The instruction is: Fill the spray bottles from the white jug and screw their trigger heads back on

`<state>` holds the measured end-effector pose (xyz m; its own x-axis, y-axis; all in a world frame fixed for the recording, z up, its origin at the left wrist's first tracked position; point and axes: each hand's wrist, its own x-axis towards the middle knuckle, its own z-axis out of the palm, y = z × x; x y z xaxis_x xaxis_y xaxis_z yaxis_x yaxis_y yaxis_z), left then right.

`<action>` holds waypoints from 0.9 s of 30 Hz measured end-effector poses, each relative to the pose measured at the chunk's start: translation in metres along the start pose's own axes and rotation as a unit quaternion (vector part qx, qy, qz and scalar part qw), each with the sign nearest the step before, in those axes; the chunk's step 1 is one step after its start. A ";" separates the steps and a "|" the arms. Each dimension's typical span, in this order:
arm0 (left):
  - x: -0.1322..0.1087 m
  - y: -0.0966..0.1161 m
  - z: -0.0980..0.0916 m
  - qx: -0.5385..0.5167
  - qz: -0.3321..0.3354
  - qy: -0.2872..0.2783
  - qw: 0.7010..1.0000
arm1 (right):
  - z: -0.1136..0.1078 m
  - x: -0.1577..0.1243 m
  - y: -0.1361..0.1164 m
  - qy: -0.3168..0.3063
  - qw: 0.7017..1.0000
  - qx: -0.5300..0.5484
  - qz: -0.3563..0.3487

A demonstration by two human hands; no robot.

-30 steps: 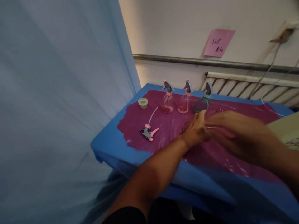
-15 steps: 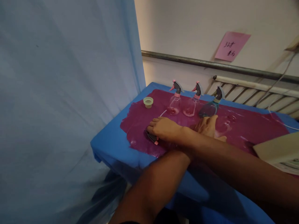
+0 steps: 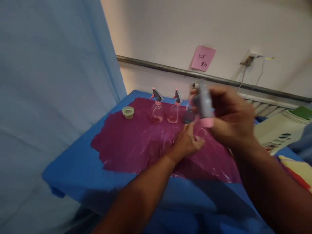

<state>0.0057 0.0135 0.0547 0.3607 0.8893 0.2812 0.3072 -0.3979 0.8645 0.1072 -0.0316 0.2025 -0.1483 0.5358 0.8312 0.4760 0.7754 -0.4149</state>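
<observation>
My right hand [image 3: 230, 113] is raised over the table, its fingers wrapped round a grey spray trigger head [image 3: 205, 102] with a pink collar, blurred by motion. My left hand [image 3: 186, 139] rests low at the left side of a clear bottle [image 3: 200, 132], thumb in front and fingers behind. Much of that bottle is hidden by my hands. Just beyond stands a teal spray bottle [image 3: 188, 116], its top partly covered by my right hand. Further left are two clear spray bottles, one [image 3: 157, 112] beside the other [image 3: 173, 113], with pink-and-grey triggers and pinkish bases.
A purple plastic sheet [image 3: 129, 143] covers much of the blue table [image 3: 73, 172]. A small pale green cup [image 3: 128, 112] stands at the left. A white jug [image 3: 273, 131] is on the right, with yellow-red cloth or packaging [image 3: 298, 170] near it. A blue curtain [image 3: 48, 81] hangs left.
My right hand has lifted the spray trigger head from the sheet's left part and carried it rightward, uncrossing my arms. My left hand stays by the clear bottle. The view has shifted right.
</observation>
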 end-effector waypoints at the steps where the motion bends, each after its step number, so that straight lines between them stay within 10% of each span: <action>1: 0.001 -0.001 0.000 0.002 0.000 -0.010 1.000 | -0.017 0.000 0.001 0.055 0.998 0.008 0.013; 9: 0.003 -0.009 0.002 0.041 -0.012 -0.022 0.999 | -0.076 -0.018 0.032 0.209 0.970 0.002 0.121; 27: -0.001 0.002 -0.004 -0.033 -0.015 -0.029 0.999 | -0.040 -0.069 0.109 0.099 0.922 0.154 0.340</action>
<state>0.0025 0.0131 0.0575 0.4035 0.8851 0.2318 0.2603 -0.3539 0.8983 0.2041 0.0022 0.1151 0.2700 0.8852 0.3790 0.1270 0.3574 -0.9253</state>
